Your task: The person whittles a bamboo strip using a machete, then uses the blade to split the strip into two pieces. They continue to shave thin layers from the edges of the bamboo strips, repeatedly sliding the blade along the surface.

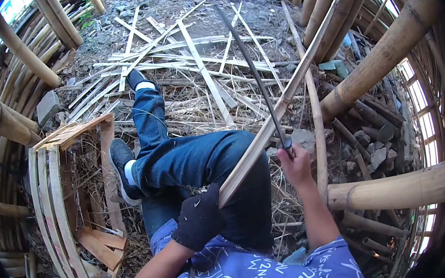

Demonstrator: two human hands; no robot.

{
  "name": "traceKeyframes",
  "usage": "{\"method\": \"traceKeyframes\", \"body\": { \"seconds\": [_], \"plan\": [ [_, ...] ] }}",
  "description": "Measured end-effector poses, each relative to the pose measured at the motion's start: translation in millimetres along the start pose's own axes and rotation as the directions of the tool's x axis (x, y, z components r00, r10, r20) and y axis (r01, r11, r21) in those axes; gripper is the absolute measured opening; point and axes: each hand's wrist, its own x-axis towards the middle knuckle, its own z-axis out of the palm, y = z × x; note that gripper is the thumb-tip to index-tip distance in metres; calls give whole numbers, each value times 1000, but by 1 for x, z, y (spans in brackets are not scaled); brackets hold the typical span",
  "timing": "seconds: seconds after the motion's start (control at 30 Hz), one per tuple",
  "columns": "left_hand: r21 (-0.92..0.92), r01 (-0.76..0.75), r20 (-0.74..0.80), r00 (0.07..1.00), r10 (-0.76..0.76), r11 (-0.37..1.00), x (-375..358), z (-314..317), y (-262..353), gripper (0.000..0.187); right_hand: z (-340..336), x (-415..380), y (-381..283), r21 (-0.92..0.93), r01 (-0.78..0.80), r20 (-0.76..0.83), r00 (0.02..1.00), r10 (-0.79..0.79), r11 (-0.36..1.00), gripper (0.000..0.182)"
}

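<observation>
My left hand [198, 220] is clutching a strip [256, 147] and my right hand [297, 168] is gripping a knife [252, 62], which could gash my knee [240, 139] if the strip twists.

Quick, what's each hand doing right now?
Left hand: closed, in a dark glove, gripping the lower end of the long pale strip.
Right hand: closed, bare, around the handle of the long dark blade.
</observation>
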Motion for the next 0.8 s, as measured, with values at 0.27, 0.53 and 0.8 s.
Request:
{"method": "traceKeyframes", "body": {
  "seconds": [0.27, 0.53, 0.8],
  "plan": [
    [13, -44, 0, 999, 44, 999, -1, -3, -9, 28, -12, -2, 3, -66, 105, 191, 977, -91, 992, 57],
    [-58, -76, -99, 993, 70, 995, -13, 9, -17, 38, 3, -9, -3, 104, 20, 49, 998, -25, 994, 50],
    [-95, -87, -28, 996, 84, 992, -10, 2, -12, 37, 6, -7, -2, -88, 43, 25, 999, -40, 995, 55]
  ]
}}
